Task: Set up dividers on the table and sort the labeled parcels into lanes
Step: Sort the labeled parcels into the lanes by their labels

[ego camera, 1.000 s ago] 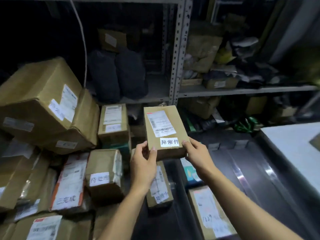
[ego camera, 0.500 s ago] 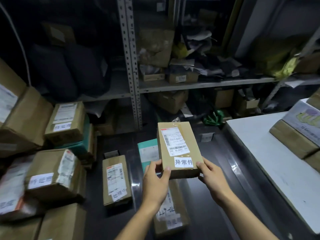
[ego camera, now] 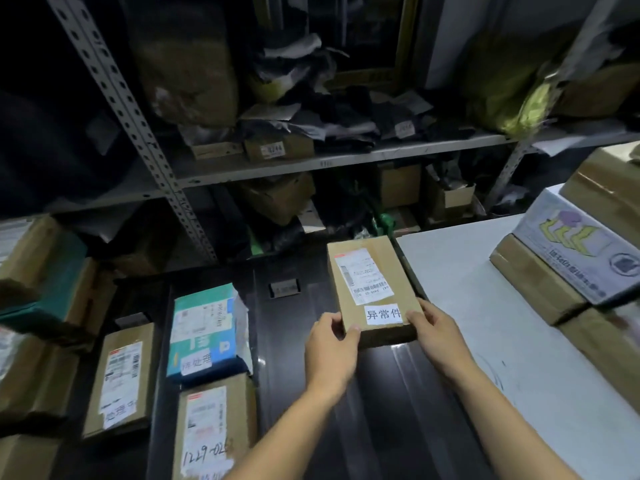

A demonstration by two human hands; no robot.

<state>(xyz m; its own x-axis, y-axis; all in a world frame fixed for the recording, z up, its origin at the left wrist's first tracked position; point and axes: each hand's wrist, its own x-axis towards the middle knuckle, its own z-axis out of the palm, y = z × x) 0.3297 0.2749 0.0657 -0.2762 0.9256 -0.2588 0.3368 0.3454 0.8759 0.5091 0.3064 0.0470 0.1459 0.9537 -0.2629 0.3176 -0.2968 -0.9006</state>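
I hold a small brown cardboard parcel (ego camera: pixel 372 289) with a shipping label and a white tag with three Chinese characters, low over the dark table (ego camera: pixel 304 393) in its right lane. My left hand (ego camera: pixel 330 351) grips its near left corner and my right hand (ego camera: pixel 438 336) its near right corner. Raised dark ridges (ego camera: pixel 258 327) run away from me and split the table into lanes. A teal parcel (ego camera: pixel 206 329) and a brown parcel (ego camera: pixel 216 427) lie in the middle lane. Another brown parcel (ego camera: pixel 119 379) lies in the left lane.
A white table (ego camera: pixel 485 306) stands right of the dark one, with stacked boxes (ego camera: pixel 571 261) at its far right. More cardboard boxes (ego camera: pixel 41 282) pile up on the left. Metal shelving (ego camera: pixel 311 164) full of parcels and bags stands behind.
The view has swung right, away from the box pile. Both hands have carried the parcel right and down, from in front of the shelf to low over the right lane.
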